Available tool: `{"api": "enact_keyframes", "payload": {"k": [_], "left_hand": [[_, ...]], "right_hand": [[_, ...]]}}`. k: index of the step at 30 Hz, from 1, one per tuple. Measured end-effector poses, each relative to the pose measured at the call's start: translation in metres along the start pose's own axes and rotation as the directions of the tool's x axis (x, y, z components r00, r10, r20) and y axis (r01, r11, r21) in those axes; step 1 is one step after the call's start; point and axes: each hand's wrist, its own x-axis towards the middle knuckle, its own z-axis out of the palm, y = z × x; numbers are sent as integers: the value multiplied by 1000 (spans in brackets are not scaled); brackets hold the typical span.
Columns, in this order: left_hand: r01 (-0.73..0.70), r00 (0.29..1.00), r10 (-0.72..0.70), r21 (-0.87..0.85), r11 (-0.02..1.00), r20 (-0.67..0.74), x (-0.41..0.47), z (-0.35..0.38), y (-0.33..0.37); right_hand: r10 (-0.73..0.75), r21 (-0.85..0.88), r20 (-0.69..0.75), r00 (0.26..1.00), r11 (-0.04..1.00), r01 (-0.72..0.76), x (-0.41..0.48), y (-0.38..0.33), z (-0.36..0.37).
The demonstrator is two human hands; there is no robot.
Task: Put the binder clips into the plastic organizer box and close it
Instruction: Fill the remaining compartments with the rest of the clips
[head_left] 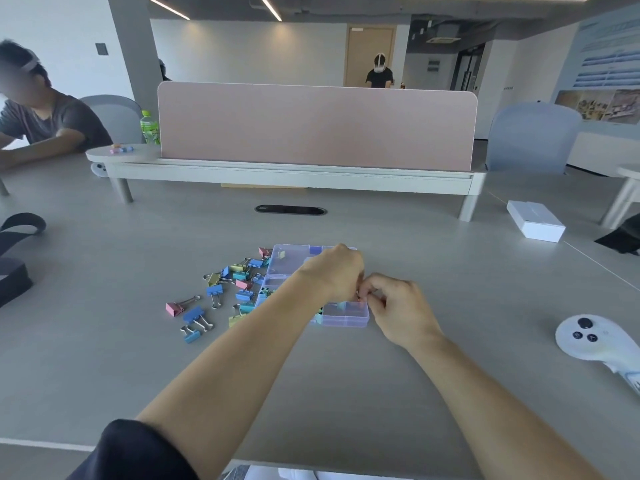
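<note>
A clear plastic organizer box [346, 315] lies open on the grey table, its lid [291, 259] folded back toward the far side. Several pink, blue, yellow and teal binder clips [214, 292] are scattered to its left; a few lie in the box's left compartments. My left hand [334, 271] reaches over the box and meets my right hand [398, 306] above the right compartments. Both hands pinch a small binder clip [360, 296] between their fingertips; it is mostly hidden by the fingers.
A white controller [588, 337] lies at the right. A white box [535, 220] sits far right. A pink divider [317, 126] on a raised shelf crosses the back. A dark strap [15, 244] lies at the left edge. A person sits at the far left.
</note>
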Motion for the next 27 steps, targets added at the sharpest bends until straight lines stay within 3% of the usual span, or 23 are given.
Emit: {"api": "enact_keyframes", "payload": {"k": [5, 12, 19, 23, 27], "left_hand": [[13, 1000, -14, -21, 1000, -21, 7, 5, -4], [-9, 1000, 10, -74, 997, 13, 5, 2, -8], [-62, 998, 62, -42, 997, 2, 1, -3, -5], [-63, 998, 63, -33, 997, 14, 1, -4, -5], [-61, 998, 62, -49, 997, 15, 1, -4, -6]], "right_hand": [[34, 70, -63, 997, 997, -29, 2, 6, 0], [145, 59, 52, 988, 987, -148, -2, -3, -4], [130, 60, 72, 989, 989, -134, -2, -3, -5], [121, 4, 101, 988, 993, -122, -2, -3, -5], [121, -158, 134, 984, 982, -100, -3, -9, -6]]}}
